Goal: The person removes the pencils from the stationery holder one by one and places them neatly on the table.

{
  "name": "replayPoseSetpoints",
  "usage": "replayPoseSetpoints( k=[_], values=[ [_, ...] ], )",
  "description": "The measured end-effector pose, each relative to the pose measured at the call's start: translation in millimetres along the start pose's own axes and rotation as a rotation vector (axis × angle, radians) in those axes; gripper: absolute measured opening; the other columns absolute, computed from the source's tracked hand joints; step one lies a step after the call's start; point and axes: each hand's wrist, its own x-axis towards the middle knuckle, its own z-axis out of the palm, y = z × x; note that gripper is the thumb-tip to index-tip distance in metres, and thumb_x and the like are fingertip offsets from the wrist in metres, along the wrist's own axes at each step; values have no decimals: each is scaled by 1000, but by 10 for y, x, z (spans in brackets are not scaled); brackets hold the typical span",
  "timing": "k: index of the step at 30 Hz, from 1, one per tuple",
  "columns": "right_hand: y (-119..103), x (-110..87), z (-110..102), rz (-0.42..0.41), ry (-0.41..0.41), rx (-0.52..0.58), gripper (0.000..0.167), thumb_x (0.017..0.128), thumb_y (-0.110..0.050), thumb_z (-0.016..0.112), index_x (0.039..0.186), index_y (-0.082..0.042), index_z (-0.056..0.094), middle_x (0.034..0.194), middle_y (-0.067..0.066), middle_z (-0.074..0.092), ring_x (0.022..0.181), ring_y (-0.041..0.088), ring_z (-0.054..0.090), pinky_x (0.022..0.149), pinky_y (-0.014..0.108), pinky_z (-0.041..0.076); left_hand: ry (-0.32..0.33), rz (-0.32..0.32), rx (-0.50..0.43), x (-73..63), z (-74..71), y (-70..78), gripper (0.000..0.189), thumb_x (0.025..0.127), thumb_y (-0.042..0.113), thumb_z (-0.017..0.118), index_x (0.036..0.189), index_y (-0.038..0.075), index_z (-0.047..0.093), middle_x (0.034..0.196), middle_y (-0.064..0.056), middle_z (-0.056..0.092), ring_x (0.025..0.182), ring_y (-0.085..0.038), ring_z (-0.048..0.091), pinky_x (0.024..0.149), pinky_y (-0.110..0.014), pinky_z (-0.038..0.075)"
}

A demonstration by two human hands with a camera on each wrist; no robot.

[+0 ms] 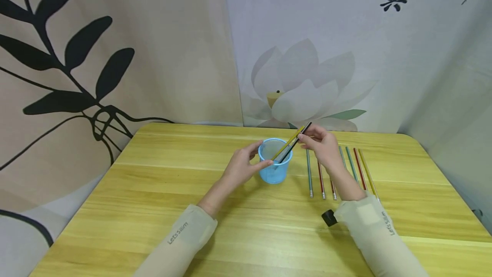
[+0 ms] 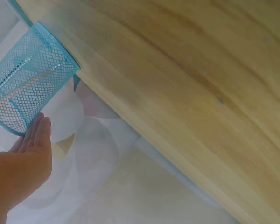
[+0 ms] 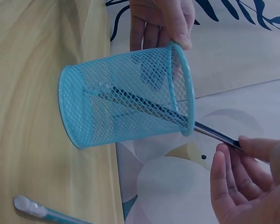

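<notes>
A light-blue mesh pencil cup (image 1: 273, 176) stands upright toward the back of the table. My left hand (image 1: 239, 166) holds it at the left, thumb on the near rim and fingers along its side. My right hand (image 1: 326, 148), beyond the cup's right rim, pinches a black pencil (image 3: 214, 132) between thumb and fingers. This pencil slants down into the cup, its lower end inside the mesh. A yellow pencil (image 1: 285, 145) leans alongside it in the cup, its upper end close to the right fingertips.
Right of the cup, several pencils lie side by side on the wooden table (image 1: 246, 225), among them a teal pencil (image 1: 309, 174), a red pencil (image 1: 320, 179) and a yellow pencil (image 1: 368, 172). The right forearm passes over some. A printed curtain (image 1: 184, 54) hangs behind the table.
</notes>
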Motion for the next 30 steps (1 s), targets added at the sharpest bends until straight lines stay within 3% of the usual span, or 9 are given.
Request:
replayPoseSetpoints(
  k=[5,14,22,30],
  values=[
    [-29,15,-59,-29,40,64,26,96,-10,67,113,7,60,86,-14,69,79,1,70,73,19,62,4,6,5,-2,-3,1,72,88,34,76,147,5,47,142,-18,57,129,-35,59,107,-42,53],
    [-131,-4,-216,-72,105,121,24,96,-6,64,118,-6,53,83,-18,70,76,-1,70,73,15,61,5,7,1,-1,2,-8,73,88,34,77,147,5,47,141,-19,58,128,-36,59,106,-44,53],
    [-172,-2,-374,-119,163,285,28,94,2,63,111,-14,46,79,-10,73,69,3,72,71,18,63,3,-4,8,2,11,-13,73,88,35,77,148,7,46,142,-18,58,129,-36,58,107,-43,52],
    [-243,-24,-545,-121,210,399,28,94,1,65,112,-12,47,81,-5,73,69,7,73,71,19,63,2,-1,4,-3,9,-11,74,88,36,77,148,6,46,143,-18,57,129,-36,59,107,-43,53]
  ],
)
